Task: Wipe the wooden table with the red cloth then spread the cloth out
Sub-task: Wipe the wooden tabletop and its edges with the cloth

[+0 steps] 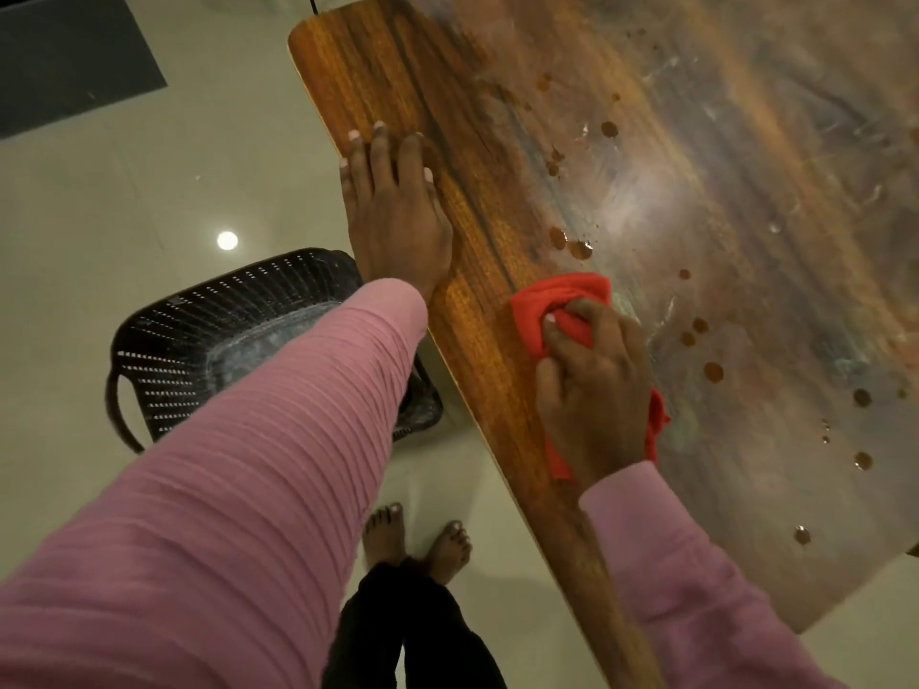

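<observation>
The wooden table [497, 141] runs diagonally across the view, glossy and smeared, with several brown drops [713, 372] scattered over its middle. My right hand [594, 390] grips the bunched red cloth [552, 303] and presses it onto the table near the front edge. Red fabric shows above my fingers and beside my wrist; the rest lies under the hand. My left hand [393, 206] lies flat with straight fingers on the table's edge, further along from the cloth.
A black perforated basket [199, 350] stands on the pale tiled floor beside the table, below my left arm. My bare feet [417, 539] stand close to the table edge. A dark mat [69, 57] lies at the top left.
</observation>
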A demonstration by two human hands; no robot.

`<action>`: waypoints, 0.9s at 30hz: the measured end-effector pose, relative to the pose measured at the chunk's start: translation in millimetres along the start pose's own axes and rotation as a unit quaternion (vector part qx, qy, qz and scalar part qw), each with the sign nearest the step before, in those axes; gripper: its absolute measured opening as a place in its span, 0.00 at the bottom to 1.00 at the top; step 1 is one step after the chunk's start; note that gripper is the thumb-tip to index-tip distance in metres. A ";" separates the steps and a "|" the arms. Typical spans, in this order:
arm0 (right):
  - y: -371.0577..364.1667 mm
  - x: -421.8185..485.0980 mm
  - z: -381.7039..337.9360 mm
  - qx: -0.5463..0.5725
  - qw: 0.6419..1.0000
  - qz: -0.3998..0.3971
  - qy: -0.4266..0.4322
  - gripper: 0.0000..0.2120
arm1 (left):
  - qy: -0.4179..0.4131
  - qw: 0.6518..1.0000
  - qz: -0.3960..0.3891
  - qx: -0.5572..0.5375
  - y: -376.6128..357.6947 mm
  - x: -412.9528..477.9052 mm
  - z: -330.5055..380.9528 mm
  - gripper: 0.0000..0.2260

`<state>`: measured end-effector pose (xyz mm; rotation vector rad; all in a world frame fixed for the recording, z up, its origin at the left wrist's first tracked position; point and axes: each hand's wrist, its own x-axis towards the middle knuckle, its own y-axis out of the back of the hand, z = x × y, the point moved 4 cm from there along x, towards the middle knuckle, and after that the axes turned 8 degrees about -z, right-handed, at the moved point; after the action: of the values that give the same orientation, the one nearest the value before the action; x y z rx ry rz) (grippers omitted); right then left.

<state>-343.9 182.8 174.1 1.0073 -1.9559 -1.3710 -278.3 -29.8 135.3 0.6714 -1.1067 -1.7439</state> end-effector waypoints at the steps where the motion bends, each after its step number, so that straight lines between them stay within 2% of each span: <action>1: -0.9 -0.2 -1.0 -0.003 1.000 0.009 -0.009 0.15 | -0.004 1.000 0.000 0.002 1.5 -2.2 0.6 0.19; 4: -3.0 -3.1 -4.4 -0.011 1.000 0.014 0.003 0.16 | -0.002 1.000 0.003 -0.017 4.3 -24.5 2.0 0.19; 10: 0.9 -5.4 -7.1 -0.012 1.000 0.012 0.001 0.16 | 0.054 0.990 -0.022 -0.125 -3.6 -79.5 2.7 0.18; 16: -10.5 -58.7 -27.0 0.005 0.989 -0.056 0.136 0.16 | 0.043 0.991 -0.006 -0.127 -4.4 -77.1 2.9 0.19; 19: -10.8 -76.2 -19.2 -0.013 0.982 -0.076 0.172 0.15 | 0.047 0.992 0.002 -0.117 -5.2 -77.7 1.0 0.19; 25: 9.4 -49.1 6.6 -0.013 1.000 -0.004 0.021 0.17 | 0.044 0.994 0.010 -0.100 -6.8 -78.9 0.6 0.19; 27: 5.3 -58.0 -5.9 0.003 1.000 -0.001 0.015 0.16 | 0.046 0.994 0.012 -0.101 -7.7 -78.3 -0.2 0.19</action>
<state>-307.5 228.3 180.3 1.0266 -1.9387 -1.3431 -248.8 42.5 125.8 0.6047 -0.8590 -1.7579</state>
